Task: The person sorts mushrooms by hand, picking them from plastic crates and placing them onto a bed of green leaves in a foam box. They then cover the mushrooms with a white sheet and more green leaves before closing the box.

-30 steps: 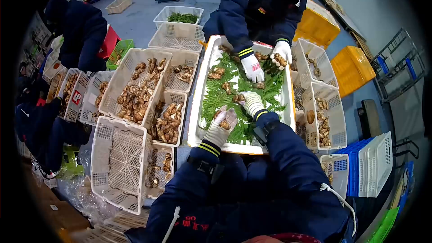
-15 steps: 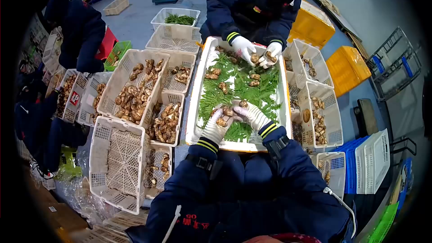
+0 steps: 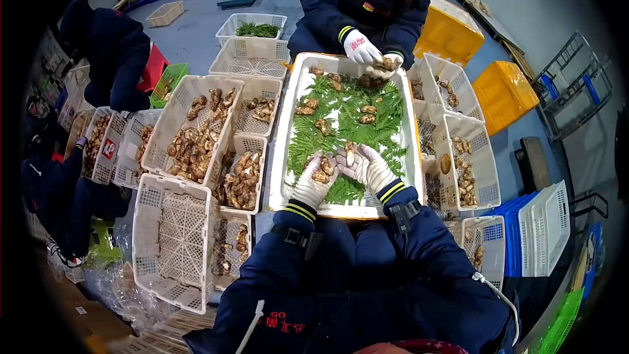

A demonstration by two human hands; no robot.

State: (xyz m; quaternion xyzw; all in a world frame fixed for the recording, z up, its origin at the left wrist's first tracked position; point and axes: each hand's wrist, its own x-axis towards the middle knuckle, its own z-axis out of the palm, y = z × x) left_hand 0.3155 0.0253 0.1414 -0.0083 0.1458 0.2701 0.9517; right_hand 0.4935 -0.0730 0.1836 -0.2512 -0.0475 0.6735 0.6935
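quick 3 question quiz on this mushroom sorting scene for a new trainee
1. True or false: the left hand holds mushrooms over the white tray.
2. What lines the tray? A) fern leaves B) newspaper C) crushed ice
3. What colour are the two solid crates on the floor to the right, beyond the tray?

Key: 1 true; 2 A; 3 yellow
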